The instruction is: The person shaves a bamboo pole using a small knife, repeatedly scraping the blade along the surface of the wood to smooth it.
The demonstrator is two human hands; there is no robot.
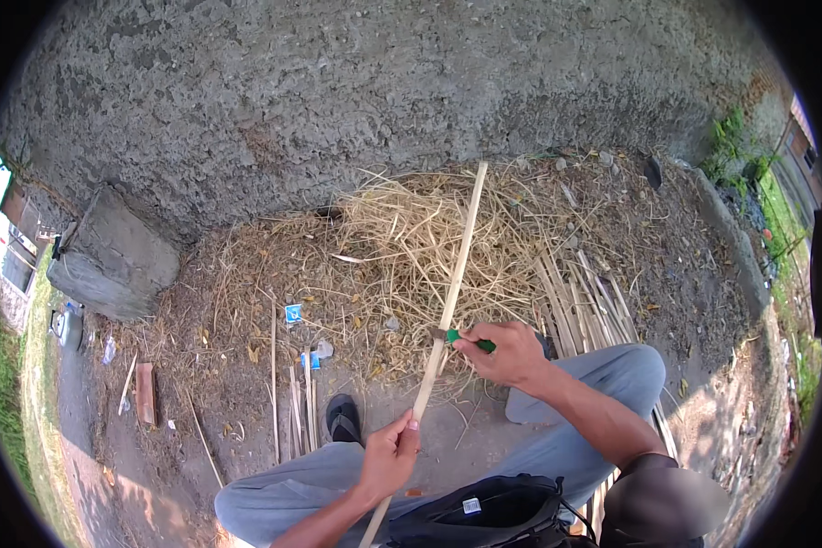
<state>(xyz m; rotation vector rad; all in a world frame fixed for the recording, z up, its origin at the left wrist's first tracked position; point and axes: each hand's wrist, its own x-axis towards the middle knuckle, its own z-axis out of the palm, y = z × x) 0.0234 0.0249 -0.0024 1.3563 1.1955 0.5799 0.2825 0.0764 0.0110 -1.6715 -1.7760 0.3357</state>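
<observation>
Strip (454, 274) of pale split cane runs long and straight from the person's lap up and slightly right, its far end over a heap of straw-like shavings (411, 247) at the foot of a rough grey wall (384, 82), its near end passing down beside a black bag (493, 511) on the lap. Left hand (388, 457) is closed around the strip low down, fingers wrapped tight. Right hand (511, 352) grips a green-handled knife (466, 341), fingers curled shut on the handle, the blade end meeting the strip about midway along it. More strips (584, 306) lie in a loose bundle on the ground to the right, fanned away from the person. Thinner sticks (297, 402) lie left of a black sandal (342, 418). Whether the bag holds anything cannot be told. A concrete block (114, 256) sits at the wall's left end
</observation>
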